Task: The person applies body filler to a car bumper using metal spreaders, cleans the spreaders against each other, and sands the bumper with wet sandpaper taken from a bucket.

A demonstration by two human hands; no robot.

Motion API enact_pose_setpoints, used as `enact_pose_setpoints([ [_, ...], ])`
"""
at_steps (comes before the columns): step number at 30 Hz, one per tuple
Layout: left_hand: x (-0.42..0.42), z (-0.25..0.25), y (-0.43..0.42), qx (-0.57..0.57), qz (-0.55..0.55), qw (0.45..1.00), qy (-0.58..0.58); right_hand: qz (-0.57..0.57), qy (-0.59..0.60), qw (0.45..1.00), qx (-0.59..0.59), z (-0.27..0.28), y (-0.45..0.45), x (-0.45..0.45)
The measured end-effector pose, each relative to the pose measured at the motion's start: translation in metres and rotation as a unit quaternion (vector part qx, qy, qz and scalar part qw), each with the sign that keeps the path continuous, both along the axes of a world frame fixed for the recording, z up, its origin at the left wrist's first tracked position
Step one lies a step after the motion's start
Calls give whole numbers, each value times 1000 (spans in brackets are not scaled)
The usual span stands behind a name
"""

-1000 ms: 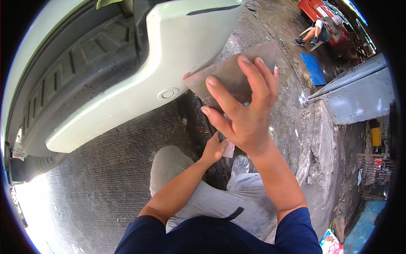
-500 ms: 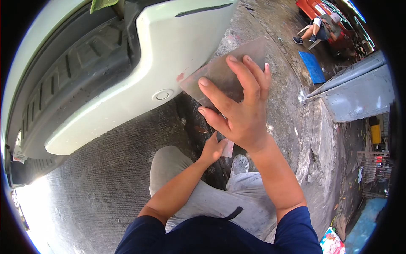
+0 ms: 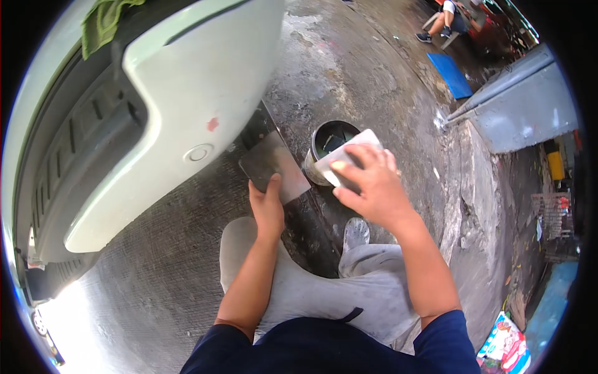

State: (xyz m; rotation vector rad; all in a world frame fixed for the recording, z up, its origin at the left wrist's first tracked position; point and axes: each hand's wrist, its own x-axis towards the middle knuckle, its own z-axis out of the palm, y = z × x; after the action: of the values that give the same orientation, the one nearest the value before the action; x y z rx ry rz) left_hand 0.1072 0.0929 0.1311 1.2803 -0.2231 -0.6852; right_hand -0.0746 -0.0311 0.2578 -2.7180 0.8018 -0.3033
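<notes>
My left hand [image 3: 266, 209] grips the lower edge of a flat rectangular plate [image 3: 288, 171], dark grey on one side and pinkish on the other. It is low beside the pale car bumper [image 3: 180, 118], which bears a small red-pink patch [image 3: 212, 124] above a round cap. My right hand [image 3: 377, 187] holds a thin whitish rectangular sheet [image 3: 333, 163] between thumb and fingers. The sheet tilts in front of a round can [image 3: 313, 171] on the ground and covers part of it. Dark pieces lie inside the can.
A green cloth [image 3: 103, 25] hangs at the top left. A blue mat [image 3: 450, 75] lies farther back near a seated person [image 3: 451, 22]. Grey metal sheeting [image 3: 517, 112] stands at right, with a printed plastic bag [image 3: 506, 346] below. Rough concrete surrounds my feet.
My right hand has moved down with its sheet, away from the bumper, and the can has come into view. My left hand has risen to the left with its plate. The view has shifted.
</notes>
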Motion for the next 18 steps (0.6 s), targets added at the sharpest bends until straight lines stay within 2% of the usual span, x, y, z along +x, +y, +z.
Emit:
enact_pose_setpoints([
  [5,-9,8,-4,-61,16,998,18,24,19,999,11,-16,14,-5],
  [18,-21,12,-6,-80,12,997,-3,28,19,999,5,-18,14,-5],
])
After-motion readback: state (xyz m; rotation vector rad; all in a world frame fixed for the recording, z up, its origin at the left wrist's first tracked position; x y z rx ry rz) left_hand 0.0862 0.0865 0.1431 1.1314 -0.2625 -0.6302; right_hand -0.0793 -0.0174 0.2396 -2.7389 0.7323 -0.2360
